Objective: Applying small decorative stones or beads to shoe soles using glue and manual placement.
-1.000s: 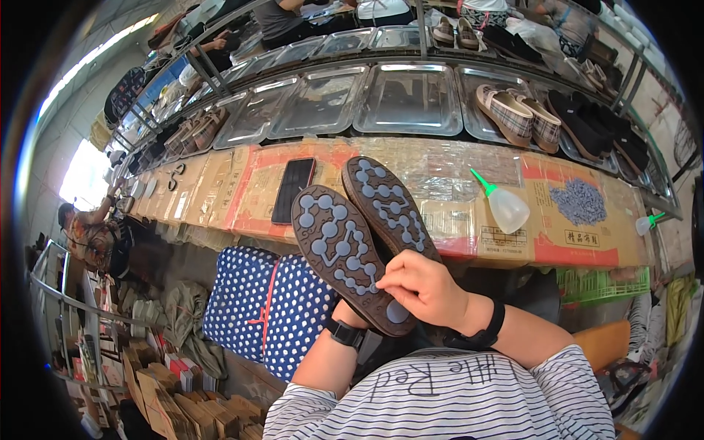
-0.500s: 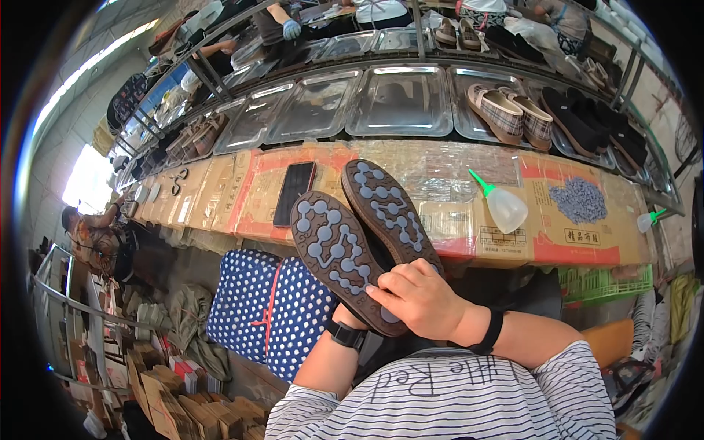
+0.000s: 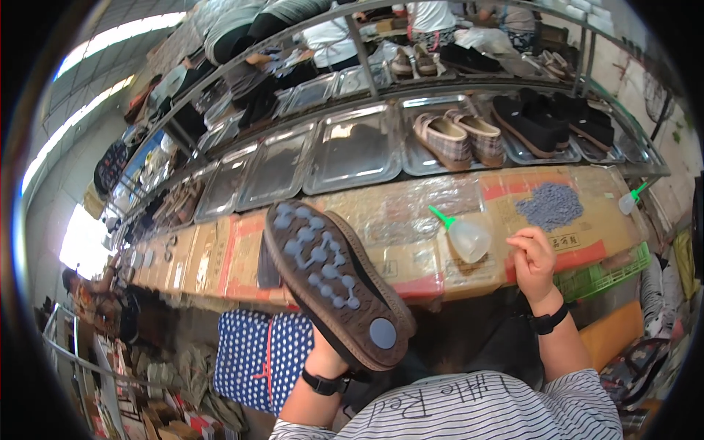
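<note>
My left hand grips a pair of shoes from behind; its fingers are mostly hidden by them. The front shoe's dark brown sole faces me, with blue-grey linked dots along it and a round blue patch at the heel. The other shoe shows only as an edge behind it. My right hand is raised above the front edge of the cardboard-topped table, its fingers half bent and nothing visible in them. Just left of it lies a translucent squeeze bottle with a green nozzle. Beyond it is a pile of small blue-grey pieces.
Metal trays line the rack behind the table; one holds plaid slip-ons, others black shoes. A dark phone lies partly behind the shoes. A second bottle stands far right. A polka-dot bundle sits lower left.
My right hand has let go of the shoes and moved right, toward the bottle and the pile. The shoes have tilted, so the second sole is now mostly hidden. My view has shifted.
</note>
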Available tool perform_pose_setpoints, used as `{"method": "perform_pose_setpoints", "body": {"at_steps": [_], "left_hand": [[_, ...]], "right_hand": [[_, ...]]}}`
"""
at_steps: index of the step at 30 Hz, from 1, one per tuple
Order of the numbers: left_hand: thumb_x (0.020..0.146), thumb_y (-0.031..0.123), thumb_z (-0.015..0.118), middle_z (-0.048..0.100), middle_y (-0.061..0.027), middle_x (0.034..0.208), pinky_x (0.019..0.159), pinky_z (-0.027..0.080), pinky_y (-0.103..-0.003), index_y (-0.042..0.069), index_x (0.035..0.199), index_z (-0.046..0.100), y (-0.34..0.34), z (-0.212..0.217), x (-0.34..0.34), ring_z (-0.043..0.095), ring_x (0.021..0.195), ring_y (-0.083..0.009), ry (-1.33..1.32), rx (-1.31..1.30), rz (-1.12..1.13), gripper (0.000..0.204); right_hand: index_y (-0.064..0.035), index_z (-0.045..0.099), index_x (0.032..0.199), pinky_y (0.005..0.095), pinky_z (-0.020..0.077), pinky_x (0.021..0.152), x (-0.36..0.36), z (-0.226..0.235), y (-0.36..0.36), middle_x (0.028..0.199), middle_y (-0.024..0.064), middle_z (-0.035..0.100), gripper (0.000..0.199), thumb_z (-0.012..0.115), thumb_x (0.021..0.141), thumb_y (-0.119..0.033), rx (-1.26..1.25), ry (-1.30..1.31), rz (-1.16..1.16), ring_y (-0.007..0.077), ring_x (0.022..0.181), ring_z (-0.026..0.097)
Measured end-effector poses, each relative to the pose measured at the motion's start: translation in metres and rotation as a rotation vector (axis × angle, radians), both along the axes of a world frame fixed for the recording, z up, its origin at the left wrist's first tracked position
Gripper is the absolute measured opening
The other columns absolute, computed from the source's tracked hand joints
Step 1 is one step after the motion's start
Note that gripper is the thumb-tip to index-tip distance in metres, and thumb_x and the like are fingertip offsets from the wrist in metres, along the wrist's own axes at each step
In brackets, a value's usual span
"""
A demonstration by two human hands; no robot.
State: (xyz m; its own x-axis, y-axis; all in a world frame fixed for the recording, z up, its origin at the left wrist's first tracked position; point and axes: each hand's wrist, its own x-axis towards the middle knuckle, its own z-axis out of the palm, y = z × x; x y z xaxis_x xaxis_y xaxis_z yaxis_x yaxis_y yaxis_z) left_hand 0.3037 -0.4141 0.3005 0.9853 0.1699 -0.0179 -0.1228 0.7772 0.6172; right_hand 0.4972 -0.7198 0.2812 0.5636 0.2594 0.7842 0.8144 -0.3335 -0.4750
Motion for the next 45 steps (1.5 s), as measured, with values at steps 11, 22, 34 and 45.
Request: {"method": "perform_pose_setpoints", "body": {"at_steps": [11,22,34,45], "left_hand": [[0.084,0.009,0.068,0.067,-0.0151,0.07,0.059,0.051,-0.035,-0.004,0.103,0.066,0.105,0.063,0.276,0.066,0.063,-0.0218,0.027,1.791,0.886,0.023],[0.096,0.002,0.055,0.063,-0.0038,0.085,0.063,0.048,-0.023,0.0,0.106,0.066,-0.007,-0.02,0.155,0.06,0.071,-0.0092,-0.076,1.607,0.502,0.015],[0.097,0.002,0.054,0.056,0.0,0.082,0.063,0.041,-0.02,-0.001,0.103,0.064,-0.007,-0.078,0.113,0.05,0.069,-0.0058,0.034,1.39,0.691,0.013],[0.096,0.002,0.054,0.056,-0.0003,0.08,0.062,0.04,-0.021,-0.002,0.101,0.065,-0.016,-0.074,0.117,0.049,0.067,-0.0064,0.002,1.478,0.725,0.012]], "right_hand": [[-0.0012,0.066,0.087,0.0282,0.0461,0.056,0.023,-0.036,-0.033,0.086,0.0116,0.062,0.025,0.052,0.074,0.014,0.113,0.141,-0.041,0.0208,0.066,0.06],[-0.0033,0.066,0.094,0.0431,0.049,0.081,0.049,-0.03,-0.068,0.095,0.0106,0.063,0.02,0.061,0.076,0.003,-0.103,0.14,-0.257,0.0318,0.092,0.061],[0.0021,0.046,0.137,0.0489,0.0213,0.117,0.069,-0.029,-0.067,0.146,0.0163,0.045,0.059,0.062,0.091,-0.03,-0.697,0.227,-0.221,0.0306,0.138,0.038],[0.0044,0.042,0.14,0.0483,0.0211,0.117,0.107,-0.029,-0.103,0.148,0.018,0.041,0.065,0.059,0.093,-0.038,-0.768,0.238,-0.325,0.0314,0.143,0.031]]}}
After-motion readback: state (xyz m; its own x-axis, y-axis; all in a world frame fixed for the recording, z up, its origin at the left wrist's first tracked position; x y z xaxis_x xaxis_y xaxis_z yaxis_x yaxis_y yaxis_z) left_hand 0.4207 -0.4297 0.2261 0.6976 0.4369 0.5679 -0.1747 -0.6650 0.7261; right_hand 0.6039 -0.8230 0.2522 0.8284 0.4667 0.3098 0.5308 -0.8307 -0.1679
